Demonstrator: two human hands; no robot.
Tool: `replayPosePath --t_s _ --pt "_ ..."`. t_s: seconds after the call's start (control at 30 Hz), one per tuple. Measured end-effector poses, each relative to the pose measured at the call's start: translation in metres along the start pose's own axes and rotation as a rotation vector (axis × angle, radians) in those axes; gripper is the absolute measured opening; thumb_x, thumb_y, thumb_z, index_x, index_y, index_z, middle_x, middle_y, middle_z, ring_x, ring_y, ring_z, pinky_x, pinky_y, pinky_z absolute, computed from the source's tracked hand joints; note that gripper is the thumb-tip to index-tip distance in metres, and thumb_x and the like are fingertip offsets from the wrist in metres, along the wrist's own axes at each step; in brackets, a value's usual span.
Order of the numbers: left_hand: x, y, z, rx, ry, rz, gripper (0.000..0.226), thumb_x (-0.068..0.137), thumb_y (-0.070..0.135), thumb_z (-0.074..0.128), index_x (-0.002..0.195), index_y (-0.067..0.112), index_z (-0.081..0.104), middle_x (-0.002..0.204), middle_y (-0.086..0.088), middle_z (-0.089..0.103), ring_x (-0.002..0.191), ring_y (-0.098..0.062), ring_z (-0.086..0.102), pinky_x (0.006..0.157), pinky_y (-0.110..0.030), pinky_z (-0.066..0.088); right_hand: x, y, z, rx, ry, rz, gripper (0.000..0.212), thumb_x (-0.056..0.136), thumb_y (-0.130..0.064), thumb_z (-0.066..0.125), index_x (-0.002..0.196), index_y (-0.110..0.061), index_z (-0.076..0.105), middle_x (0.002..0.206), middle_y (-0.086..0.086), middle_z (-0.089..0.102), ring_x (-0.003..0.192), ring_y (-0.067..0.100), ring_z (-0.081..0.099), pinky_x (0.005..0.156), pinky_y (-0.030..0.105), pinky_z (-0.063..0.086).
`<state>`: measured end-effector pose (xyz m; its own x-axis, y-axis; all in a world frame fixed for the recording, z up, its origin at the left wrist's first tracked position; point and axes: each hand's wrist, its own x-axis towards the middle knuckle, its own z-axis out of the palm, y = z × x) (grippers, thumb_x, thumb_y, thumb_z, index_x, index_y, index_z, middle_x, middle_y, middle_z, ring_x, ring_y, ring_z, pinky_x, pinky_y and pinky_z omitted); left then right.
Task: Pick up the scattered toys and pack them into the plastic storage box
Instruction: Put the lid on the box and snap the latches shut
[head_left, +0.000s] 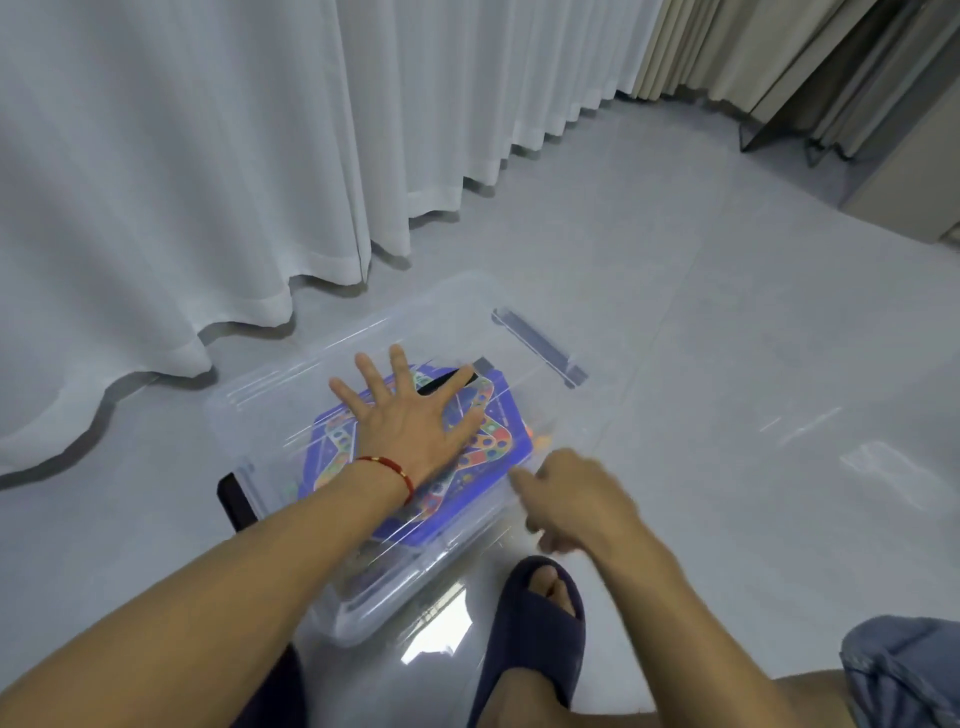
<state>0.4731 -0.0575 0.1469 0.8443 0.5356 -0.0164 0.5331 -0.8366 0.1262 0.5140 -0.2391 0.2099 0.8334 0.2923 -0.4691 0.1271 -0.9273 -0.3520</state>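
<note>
Left hand (410, 421) fingers spread flat, pressing clear lid of transparent plastic storage box (270, 410) on floor, probably to seat it; blue patterned toy board (498, 415) inside; right hand (576, 499) at 4 o'clock, blurred, finger state unclear

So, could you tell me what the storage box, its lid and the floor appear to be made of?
The storage box and lid look like clear, glossy plastic: the blue toy board shows through, and ribs catch the light. The floor seems to be polished tile or stone, pale grey with mirror-like reflections; which one isn't clear.
</note>
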Motion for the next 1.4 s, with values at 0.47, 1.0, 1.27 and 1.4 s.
replayPosePath --t_s 0.47,1.0,1.27,1.4 --pt "0.018 -0.025 -0.002 0.044 -0.016 0.192 0.065 0.077 0.091 0.005 0.134 0.070 -0.017 0.163 -0.014 -0.008 0.144 -0.052 -0.013 0.107 -0.075 -0.006 0.188 -0.007 -0.056 -0.007 0.039 -0.118 0.080 0.094 -0.071 0.027 0.143 -0.009 0.039 0.142 0.021 0.044 0.125 0.040 0.046 0.101 0.046 0.039" --pt "0.041 -0.057 -0.016 0.120 -0.092 0.451 0.061 0.081 0.086 0.004 0.136 0.070 -0.015 0.163 0.000 -0.018 0.148 -0.033 -0.019 0.116 -0.062 -0.008 0.108 0.018 -0.013 -0.010 0.449 -0.117 0.031 0.105 -0.035 0.039 0.112 -0.008 0.050 0.105 0.014 0.066 0.075 0.023 0.048 0.067 0.032 0.039" --pt "0.005 -0.088 -0.017 0.083 0.173 -0.080 0.053 0.098 0.053 0.032 0.146 0.031 0.039 0.156 -0.009 0.033 0.146 -0.032 0.021 0.114 -0.062 0.014 0.112 0.018 -0.008 -0.071 0.449 -0.177 0.040 0.105 -0.029 0.034 0.139 -0.008 0.035 0.117 0.014 0.060 0.091 0.035 0.061 0.070 0.037 0.041" --pt "-0.014 -0.159 -0.036 -0.143 0.024 -0.647 0.090 0.079 0.078 0.044 0.145 0.019 0.032 0.147 -0.022 0.037 0.133 -0.047 0.034 0.105 -0.062 0.030 0.114 0.016 -0.001 -0.167 0.501 -0.182 0.039 0.105 -0.025 0.032 0.139 -0.006 0.032 0.122 0.016 0.057 0.094 0.037 0.062 0.068 0.041 0.046"
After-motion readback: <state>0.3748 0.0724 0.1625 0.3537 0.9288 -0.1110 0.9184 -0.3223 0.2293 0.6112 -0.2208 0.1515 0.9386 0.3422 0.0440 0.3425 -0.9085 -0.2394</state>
